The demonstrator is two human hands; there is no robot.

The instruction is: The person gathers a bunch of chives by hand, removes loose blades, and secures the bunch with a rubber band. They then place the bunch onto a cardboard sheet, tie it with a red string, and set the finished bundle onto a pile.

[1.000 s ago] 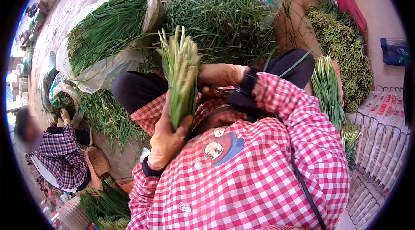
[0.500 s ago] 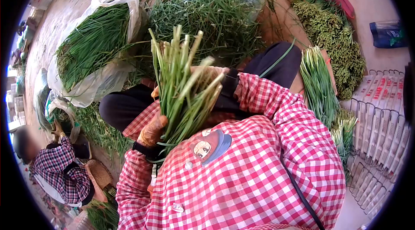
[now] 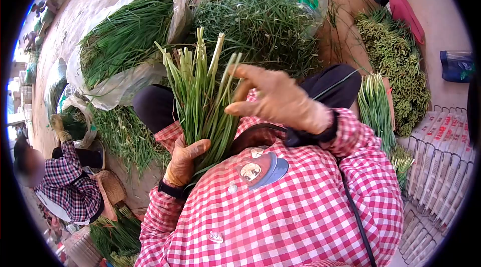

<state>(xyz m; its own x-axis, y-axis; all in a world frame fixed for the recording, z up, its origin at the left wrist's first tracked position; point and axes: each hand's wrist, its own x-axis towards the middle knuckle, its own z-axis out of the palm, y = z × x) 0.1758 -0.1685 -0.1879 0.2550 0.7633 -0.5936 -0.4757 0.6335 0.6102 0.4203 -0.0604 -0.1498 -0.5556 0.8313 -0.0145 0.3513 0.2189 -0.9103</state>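
My left hand (image 3: 186, 160), in an orange-tan glove, is wrapped round the lower part of a bunch of green chive-like stalks (image 3: 203, 99). The pale cut ends point up and fan slightly apart, while the lower leaves lie against my checked shirt. To the right of the bunch is my right hand (image 3: 283, 97), gloved too, its thumb and forefinger spread. The forefinger tip is at the bunch's outermost stalk; whether it touches cannot be made out.
Ahead lies a heap of loose green leaves (image 3: 255, 26), with an open plastic bag of greens (image 3: 128, 39) to its left. On the right are a laid-out bundle (image 3: 376, 111), budded stalks (image 3: 396, 61) and wire-handled white packs (image 3: 441, 151). A co-worker (image 3: 65, 182) sits at left.
My right hand has come out from behind the stalks and moved right, its fingers now spread. The bunch stands more gathered in my left hand. The whole view has shifted slightly.
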